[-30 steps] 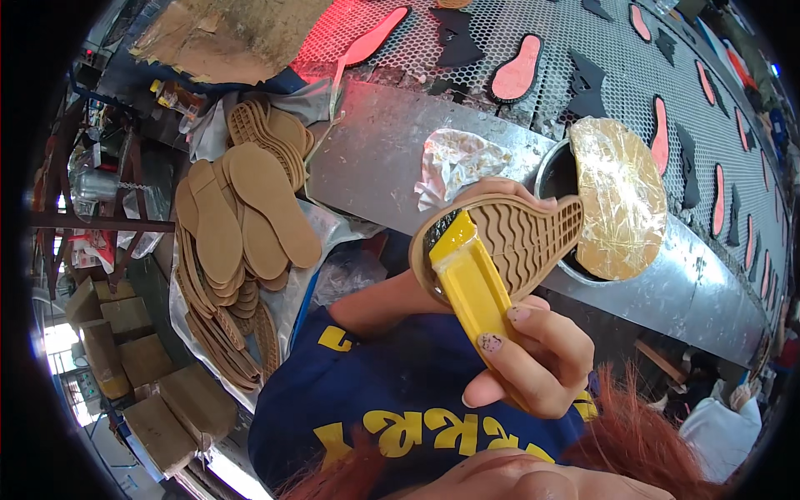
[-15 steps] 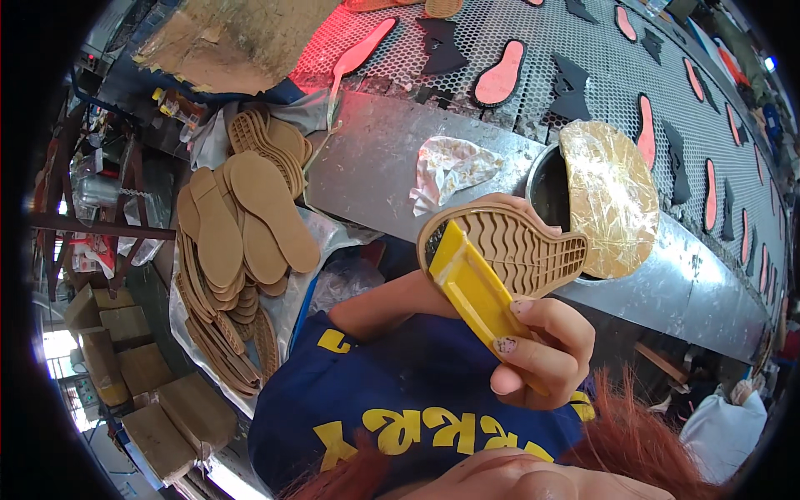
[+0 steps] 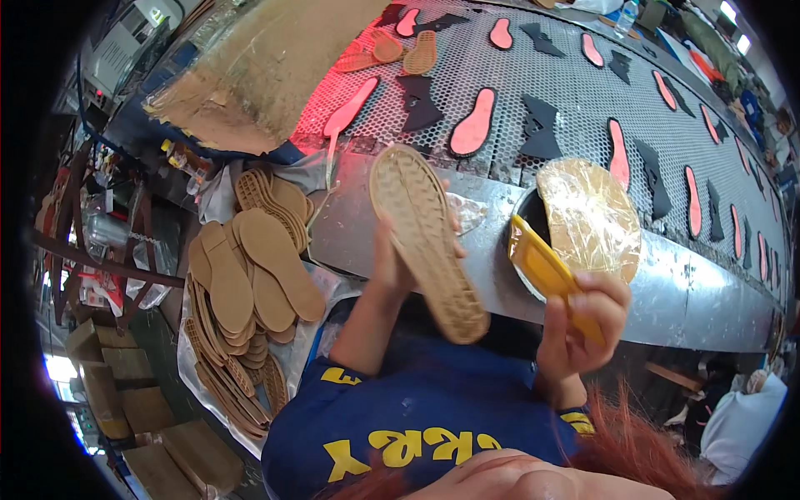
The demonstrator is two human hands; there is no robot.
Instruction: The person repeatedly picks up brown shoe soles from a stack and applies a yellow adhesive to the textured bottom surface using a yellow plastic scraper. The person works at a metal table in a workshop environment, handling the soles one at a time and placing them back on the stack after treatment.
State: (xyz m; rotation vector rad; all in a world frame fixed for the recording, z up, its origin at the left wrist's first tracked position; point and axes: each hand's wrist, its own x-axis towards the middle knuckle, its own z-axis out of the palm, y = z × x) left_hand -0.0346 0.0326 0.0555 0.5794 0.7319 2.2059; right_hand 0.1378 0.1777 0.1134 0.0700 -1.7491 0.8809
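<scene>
Upright in front of my chest is a tan shoe sole [image 3: 423, 237], which my left hand [image 3: 392, 262] grips around its sides, fingers partly behind it. My right hand [image 3: 590, 323] is closed on a yellow tool with a flat rimmed handle [image 3: 546, 265]; its tip points up and left, over the rim of a round metal pot [image 3: 518, 265]. Whether the tip is inside the pot I cannot tell. A tan, plastic-wrapped round board [image 3: 590, 221] covers much of the pot. Stacked tan soles [image 3: 279, 237] lie to my left.
A metal ledge [image 3: 692, 287] borders a perforated conveyor [image 3: 575, 100] bearing pink-topped insoles [image 3: 473, 123] and black cut pieces [image 3: 540, 129]. Beside the pot lies a crumpled cloth [image 3: 467, 212]. A cardboard-like sheet [image 3: 242, 75] is at the far left, with cardboard boxes [image 3: 187, 454] below.
My right hand has carried the yellow tool away from the sole, rightward to the pot. The sole has turned upright and shifted left in my left hand. The head view has shifted slightly.
</scene>
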